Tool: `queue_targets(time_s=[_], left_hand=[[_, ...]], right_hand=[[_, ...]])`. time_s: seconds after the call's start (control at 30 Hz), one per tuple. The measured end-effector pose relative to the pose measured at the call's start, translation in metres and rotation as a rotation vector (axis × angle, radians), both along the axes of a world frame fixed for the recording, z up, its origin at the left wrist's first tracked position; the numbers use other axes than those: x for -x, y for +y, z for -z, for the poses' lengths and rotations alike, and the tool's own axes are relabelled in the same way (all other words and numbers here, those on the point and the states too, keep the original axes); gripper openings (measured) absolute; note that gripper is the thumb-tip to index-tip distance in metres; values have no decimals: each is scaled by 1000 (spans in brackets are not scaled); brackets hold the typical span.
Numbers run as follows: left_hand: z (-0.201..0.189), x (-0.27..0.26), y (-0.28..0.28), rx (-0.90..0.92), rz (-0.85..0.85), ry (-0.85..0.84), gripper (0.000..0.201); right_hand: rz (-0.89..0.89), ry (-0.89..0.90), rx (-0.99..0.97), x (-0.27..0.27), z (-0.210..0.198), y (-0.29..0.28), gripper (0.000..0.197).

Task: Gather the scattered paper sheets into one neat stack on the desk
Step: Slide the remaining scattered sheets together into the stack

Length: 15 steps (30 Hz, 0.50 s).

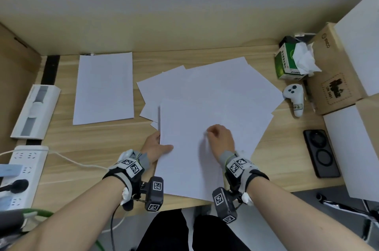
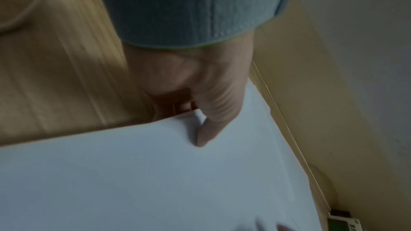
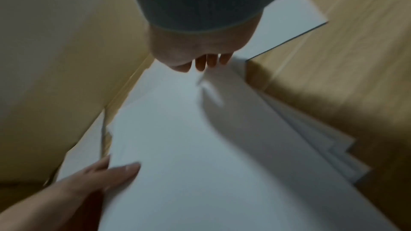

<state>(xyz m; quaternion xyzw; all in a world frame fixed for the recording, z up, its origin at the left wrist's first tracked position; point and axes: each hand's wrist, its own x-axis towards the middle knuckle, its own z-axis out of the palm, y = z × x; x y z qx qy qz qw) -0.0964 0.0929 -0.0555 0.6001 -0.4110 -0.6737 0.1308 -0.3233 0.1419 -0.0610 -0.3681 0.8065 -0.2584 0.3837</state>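
Note:
White paper sheets lie on the wooden desk [image 1: 92, 148]. One straight sheet [image 1: 103, 88] sits alone at the back left. Several sheets [image 1: 225, 86] fan out in the middle, their corners pointing different ways. The top sheet [image 1: 184, 164] lies nearest me and overhangs the desk's front edge. My left hand [image 1: 162, 144] pinches its left edge, thumb [image 2: 206, 129] on top and fingers beneath. My right hand [image 1: 213, 133] is on the sheet's middle with curled fingers; its fingertips [image 3: 204, 64] pinch up a small fold of paper [image 3: 201, 81].
A green tissue box [image 1: 291, 61], a white controller [image 1: 294, 96], a black phone [image 1: 321, 152] and cardboard boxes [image 1: 332, 70] crowd the right side. At the left stand a white box [image 1: 34, 111] and a power strip [image 1: 26, 172] with a white cable [image 1: 71, 160].

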Motion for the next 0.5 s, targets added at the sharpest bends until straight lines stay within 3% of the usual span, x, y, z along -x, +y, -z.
queue_targets(time_s=[0.07,0.17,0.3,0.4,0.5], left_hand=[[-2,4,-3,39,16,-78,47],[-4,5,-7,106,8,-120,42],[-15,1,-14,149,-69,-62,42],[-41,3,-24,197,-107,3,43],[-77,3,-45,282,-125,27,38]], right_hand=[[144,76,-27,21,7,11,23],[310,-38,-45,34,12,22,38],[252,-269,-41,29,-3,17,52],[96,-350,-1,20,-30,-1,37],[68,-460,48,11,-66,-32,22]])
